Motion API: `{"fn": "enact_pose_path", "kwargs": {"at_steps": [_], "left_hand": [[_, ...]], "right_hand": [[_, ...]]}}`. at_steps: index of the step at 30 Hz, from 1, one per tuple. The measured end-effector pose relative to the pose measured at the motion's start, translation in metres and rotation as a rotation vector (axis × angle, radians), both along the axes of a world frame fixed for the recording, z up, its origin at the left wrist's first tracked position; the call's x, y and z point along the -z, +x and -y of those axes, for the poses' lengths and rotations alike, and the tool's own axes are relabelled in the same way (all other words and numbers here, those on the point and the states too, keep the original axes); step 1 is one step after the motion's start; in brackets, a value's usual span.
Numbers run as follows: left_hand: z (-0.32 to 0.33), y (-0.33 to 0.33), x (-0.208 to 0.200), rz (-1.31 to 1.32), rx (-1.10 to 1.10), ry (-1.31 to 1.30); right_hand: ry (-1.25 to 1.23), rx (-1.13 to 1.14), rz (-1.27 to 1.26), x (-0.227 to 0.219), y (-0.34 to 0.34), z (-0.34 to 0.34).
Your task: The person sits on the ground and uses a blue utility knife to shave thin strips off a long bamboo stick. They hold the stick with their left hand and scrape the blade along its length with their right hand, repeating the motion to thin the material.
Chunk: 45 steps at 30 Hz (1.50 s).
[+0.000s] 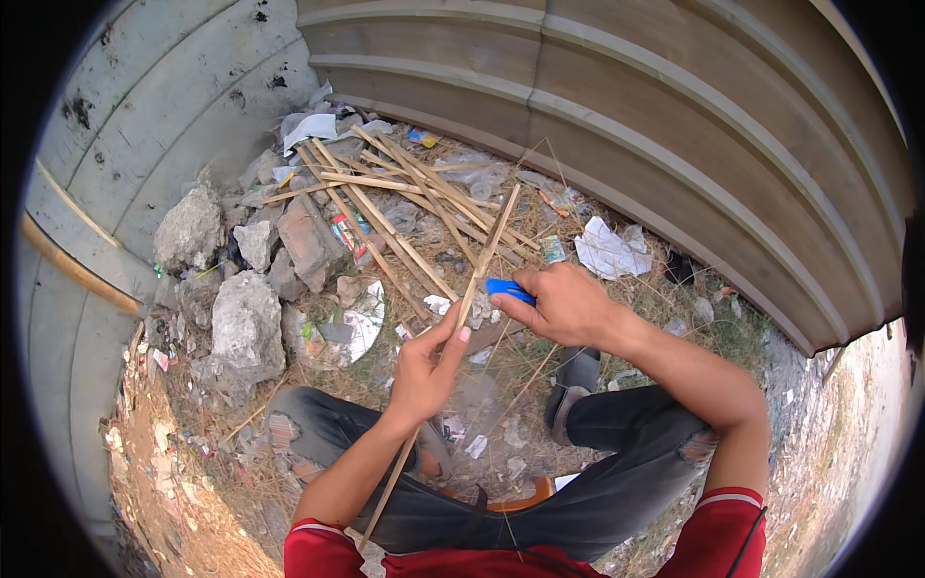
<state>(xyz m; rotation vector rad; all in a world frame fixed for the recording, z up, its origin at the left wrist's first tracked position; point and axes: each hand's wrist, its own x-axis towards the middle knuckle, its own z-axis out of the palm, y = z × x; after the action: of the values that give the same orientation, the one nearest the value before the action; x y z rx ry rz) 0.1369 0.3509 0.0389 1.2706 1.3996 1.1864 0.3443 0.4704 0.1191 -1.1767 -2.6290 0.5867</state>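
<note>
My left hand (425, 377) is closed around a long, thin wooden strip (497, 229). The strip slants from beside my left forearm, up through the fingers, to a tip ahead of both hands. In my right hand (570, 304) is a blue cutter knife (507, 288), gripped in the fist with the thumb along its handle. Its front end is right beside the strip, just above my left fingertips; the blade cannot be made out. Beyond my hands, a loose pile of similar strips (397, 239) lies crisscrossed on the ground.
Rough grey stones (248, 323) and a broken brick (306, 241) lie at the left. Corrugated metal sheeting (617, 116) closes off the far side, and a pale panel wall (164, 116) the left. Crumpled white paper (611, 249) lies among dry grass and litter. An orange seat edge (520, 497) shows below me.
</note>
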Motion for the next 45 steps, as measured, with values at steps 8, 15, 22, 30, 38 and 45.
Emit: {"fn": "enact_pose_path", "kwargs": {"at_steps": [8, 15, 22, 30, 38, 45], "left_hand": [[-0.002, -0.001, 0.017, -0.092, -0.003, -0.067], [0.033, 0.011, 0.016, -0.151, 0.134, -0.144], [0.053, -0.008, 0.033, 0.313, 0.136, -0.198], [0.026, -0.008, -0.012, 0.478, 0.067, -0.086], [0.024, 0.009, 0.001, 0.118, 0.026, -0.027], [0.021, 0.007, 0.006, -0.083, 0.031, -0.189]], "right_hand": [[0.326, -0.070, 0.132, 0.052, -0.004, -0.040], [0.176, 0.444, -0.012, 0.063, 0.039, -0.115], [0.259, 0.610, -0.074, -0.004, 0.127, -0.075], [-0.012, 0.158, -0.145, -0.049, 0.036, 0.002], [-0.055, 0.036, -0.024, -0.004, 0.005, 0.012], [0.226, -0.017, 0.046, 0.052, 0.008, -0.020]]}}
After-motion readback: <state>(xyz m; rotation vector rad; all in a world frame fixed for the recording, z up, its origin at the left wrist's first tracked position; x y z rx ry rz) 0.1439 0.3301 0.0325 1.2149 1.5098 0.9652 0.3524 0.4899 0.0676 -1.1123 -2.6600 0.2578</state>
